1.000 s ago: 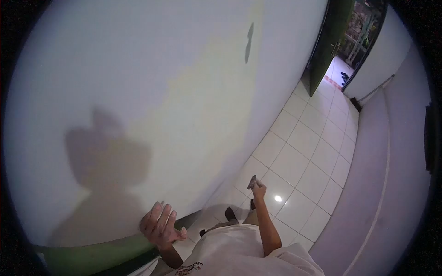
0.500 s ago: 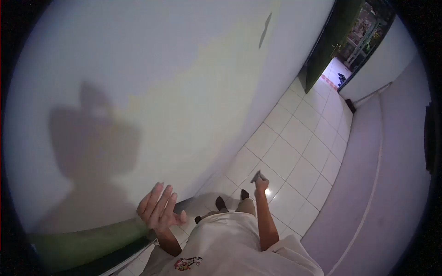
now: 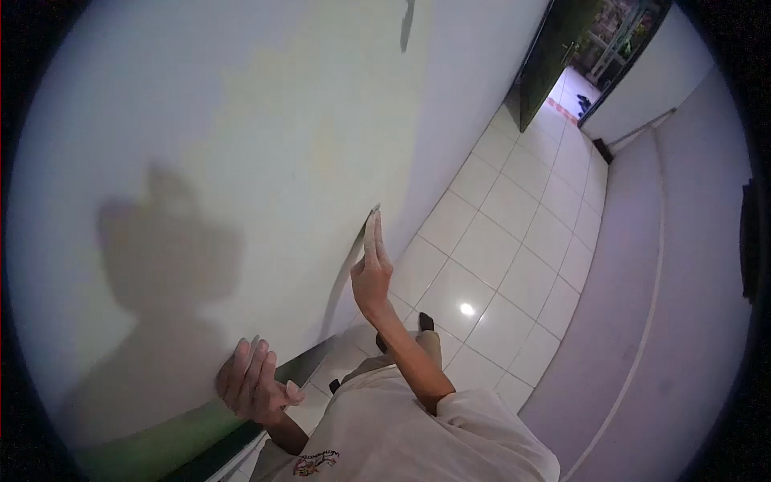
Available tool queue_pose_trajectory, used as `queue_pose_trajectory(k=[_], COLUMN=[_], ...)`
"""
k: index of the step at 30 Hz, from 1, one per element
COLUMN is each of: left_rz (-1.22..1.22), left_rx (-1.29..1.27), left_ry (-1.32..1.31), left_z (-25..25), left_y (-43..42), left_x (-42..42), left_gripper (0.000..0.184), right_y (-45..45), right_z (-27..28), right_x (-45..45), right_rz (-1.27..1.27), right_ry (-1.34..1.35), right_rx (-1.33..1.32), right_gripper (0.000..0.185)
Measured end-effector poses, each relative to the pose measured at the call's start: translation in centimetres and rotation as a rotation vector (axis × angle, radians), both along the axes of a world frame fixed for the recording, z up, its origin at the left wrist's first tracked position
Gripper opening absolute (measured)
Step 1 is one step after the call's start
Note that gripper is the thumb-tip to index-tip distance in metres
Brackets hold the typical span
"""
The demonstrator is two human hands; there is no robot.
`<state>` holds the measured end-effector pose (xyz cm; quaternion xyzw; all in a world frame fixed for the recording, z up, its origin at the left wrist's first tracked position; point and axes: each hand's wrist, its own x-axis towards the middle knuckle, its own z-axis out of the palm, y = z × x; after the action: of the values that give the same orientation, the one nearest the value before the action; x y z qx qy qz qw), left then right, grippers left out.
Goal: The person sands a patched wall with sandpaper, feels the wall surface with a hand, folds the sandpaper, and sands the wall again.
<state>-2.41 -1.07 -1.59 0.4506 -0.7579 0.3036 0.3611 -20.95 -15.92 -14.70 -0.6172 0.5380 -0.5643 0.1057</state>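
Observation:
My right hand (image 3: 372, 277) reaches up to the white wall (image 3: 305, 185). Two of its fingers are stretched along a thin flat grey piece (image 3: 376, 209), whose edge shows at the fingertips against the wall. The rest of the piece is hidden, and its exact kind does not show. Lower down, close to the wall, my left hand (image 3: 253, 384) is held up with its fingers lightly bent and the thumb apart. A small grey tip shows beyond one finger; I cannot make out what it is.
Yellowish uneven patches and a dark narrow mark (image 3: 407, 28) show on the wall, with a green band (image 3: 152, 438) at its foot. White floor tiles (image 3: 490, 241) lead to an open dark door (image 3: 554, 68). A long-handled broom-like tool (image 3: 634, 136) leans by the right wall.
My right hand has swung up and left from over the floor to the wall, with the grey piece in it. My left hand has dropped slightly leftward. The view has shifted.

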Motion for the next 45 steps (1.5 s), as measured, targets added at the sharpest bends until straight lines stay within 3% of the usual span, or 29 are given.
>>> queue_pose_trajectory(k=[2,4,6,7,9,13,15,19,23,26,27,31,33,35,38,39,40,42,45], left_rz=[0.067,0.084,0.098,0.092,0.086,-0.002,-0.015,0.007,0.063,0.127,0.127,0.057,0.037,0.054,0.075,0.067,0.084,0.096,0.061], left_rx=[-0.029,-0.017,-0.009,-0.028,-0.039,-0.096,-0.106,-0.059,-0.047,-0.011,-0.015,-0.07,-0.073,-0.065,-0.045,-0.043,-0.034,-0.026,-0.068], left_ry=[-0.054,-0.057,-0.057,-0.08,-0.108,-0.123,-0.126,-0.177,-0.157,-0.135,-0.14,-0.124,-0.14,-0.117,-0.168,-0.166,-0.174,-0.182,-0.133], left_z=[-0.1,-0.2,-0.1,-0.2,-0.3,-0.4,-0.3,0.1,0.1,-0.1,-0.1,0.1,0.1,0.1,0.2,0.4,0.6,0.6,0.3], left_y=[0.2,0.4,0.9,0.8,0.1,-0.1,-0.3,-0.1,-0.2,0.3,0.2,-0.4,-0.4,-0.2,0.1,0.1,0.2,0.2,0.0], left_x=[-0.1,0.0,0.2,0.4,0.7,1.1,1.0,0.7,0.3,-0.1,-0.2,0.0,0.0,-0.3,-0.2,-0.3,-0.5,-0.6,-0.5], left_gripper=[0.045,0.046,0.048,0.048,0.048,0.046,0.045,0.048,0.052,0.05,0.05,0.05,0.049,0.045,0.043,0.043,0.044,0.045,0.046], right_y=[-1.0,-1.6,-1.6,-2.1,-2.6,0.0,0.9,1.0,-0.4,0.2,0.2,-1.0,-1.0,-0.7,1.1,1.4,1.5,1.5,0.6], right_z=[-5.2,-10.0,-16.6,-16.2,-14.7,4.9,7.2,2.9,-5.7,-12.3,-15.1,-14.7,-11.0,-4.3,8.2,9.8,10.1,10.3,3.9], right_x=[0.1,-0.2,-0.2,-0.1,0.0,1.6,2.4,2.5,2.0,1.9,1.9,1.6,2.1,2.0,1.3,1.8,2.1,2.3,1.8], right_rz=[-0.021,-0.084,-0.131,-0.134,-0.204,-0.091,-0.068,0.025,-0.132,-0.16,-0.191,-0.292,-0.297,-0.228,-0.037,-0.015,-0.022,0.105,0.126], right_ry=[-0.001,-0.234,-0.424,-0.432,-0.625,-0.554,-0.485,-0.296,-0.126,-0.318,-0.394,-0.682,-0.745,-0.75,-0.682,-0.614,-0.612,-0.459,-0.329], right_rx=[0.103,0.609,0.821,0.818,0.731,0.316,0.161,0.002,-0.09,0.214,0.496,0.906,0.812,0.531,0.345,0.186,0.188,-0.101,-0.156], right_gripper=[0.082,0.072,0.053,0.053,0.038,0.052,0.061,0.085,0.084,0.072,0.063,0.043,0.041,0.044,0.054,0.06,0.06,0.076,0.079])
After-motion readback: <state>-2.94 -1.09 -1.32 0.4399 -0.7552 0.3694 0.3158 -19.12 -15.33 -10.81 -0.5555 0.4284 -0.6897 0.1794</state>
